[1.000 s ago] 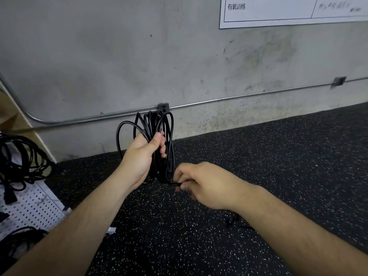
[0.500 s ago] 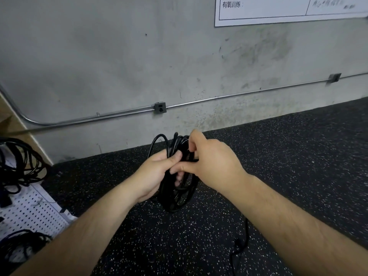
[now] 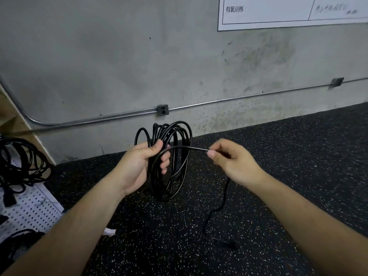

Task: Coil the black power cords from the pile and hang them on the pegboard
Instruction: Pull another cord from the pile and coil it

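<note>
1. Seen from the camera on my head, my left hand [image 3: 139,166] is raised in front of me. Its fingers and thumb are curled round a coil [image 3: 156,180] of black power cord, gripping it near the top of the loops.
2. The coil stands upright over the speckled black floor [image 3: 278,176]. Its loops rise above my thumb and hang below my palm. I cannot tell whether the lowest loop touches the floor.
3. My right hand [image 3: 235,162] is out to the right of the coil and apart from it. Thumb and forefinger pinch a single strand [image 3: 187,147] of the same cord, and the other fingers are loosely curled.
4. That strand runs from the pinch leftwards across the front of the coil to my left fingers.
5. Below my right hand the loose end [image 3: 219,208] drops in a wavy line to the floor and ends at a plug [image 3: 229,244], which is blurred.
6. At the far left is the white pegboard [image 3: 33,208], with other black cords [image 3: 18,160] bunched on it, well apart from my hands.
7. Behind the coil is a grey wall [image 3: 99,56] with a metal pipe [image 3: 239,99] running along it through a small box [image 3: 162,110]. A white sign [image 3: 278,12] hangs at the top right.
8. A white scrap [image 3: 109,232] lies on the floor just beside my left forearm.
</note>
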Motion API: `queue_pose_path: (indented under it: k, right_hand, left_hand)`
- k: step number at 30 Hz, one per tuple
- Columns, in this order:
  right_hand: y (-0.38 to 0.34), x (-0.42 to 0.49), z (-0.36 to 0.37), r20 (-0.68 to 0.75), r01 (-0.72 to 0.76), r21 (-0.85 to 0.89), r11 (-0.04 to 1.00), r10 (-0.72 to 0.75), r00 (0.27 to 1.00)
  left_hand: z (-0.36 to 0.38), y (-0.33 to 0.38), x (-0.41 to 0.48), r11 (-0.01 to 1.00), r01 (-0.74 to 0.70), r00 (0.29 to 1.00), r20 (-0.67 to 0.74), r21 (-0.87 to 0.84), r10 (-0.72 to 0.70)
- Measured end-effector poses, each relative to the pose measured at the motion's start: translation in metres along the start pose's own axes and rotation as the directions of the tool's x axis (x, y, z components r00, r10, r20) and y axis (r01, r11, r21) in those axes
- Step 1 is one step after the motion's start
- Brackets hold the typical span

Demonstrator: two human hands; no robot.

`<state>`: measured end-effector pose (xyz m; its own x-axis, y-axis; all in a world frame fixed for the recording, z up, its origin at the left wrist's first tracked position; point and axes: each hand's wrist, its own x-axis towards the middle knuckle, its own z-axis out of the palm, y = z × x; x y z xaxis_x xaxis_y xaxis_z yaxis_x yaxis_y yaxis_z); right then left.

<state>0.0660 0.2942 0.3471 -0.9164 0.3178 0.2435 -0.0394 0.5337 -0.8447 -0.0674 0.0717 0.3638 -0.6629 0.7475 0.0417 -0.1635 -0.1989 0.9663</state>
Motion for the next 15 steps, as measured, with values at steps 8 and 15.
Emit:
queue_pose_path:
  k: [8, 15]
  right_hand:
    - [-0.033, 0.007, 0.026, -0.115, 0.303, -0.274, 0.913, -0.343, 0.932]
    - [-0.006, 0.009, 0.014, 0.007, -0.023, 0.101, 0.995, 0.022, 1.000]
  left_hand:
    - [0.019, -0.019, -0.002, 0.994, 0.093, 0.993, 0.071, 0.054, -0.096]
    - [0.007, -0.004, 0.004, 0.975, 0.015, 0.999, 0.033, -0.221, -0.008]
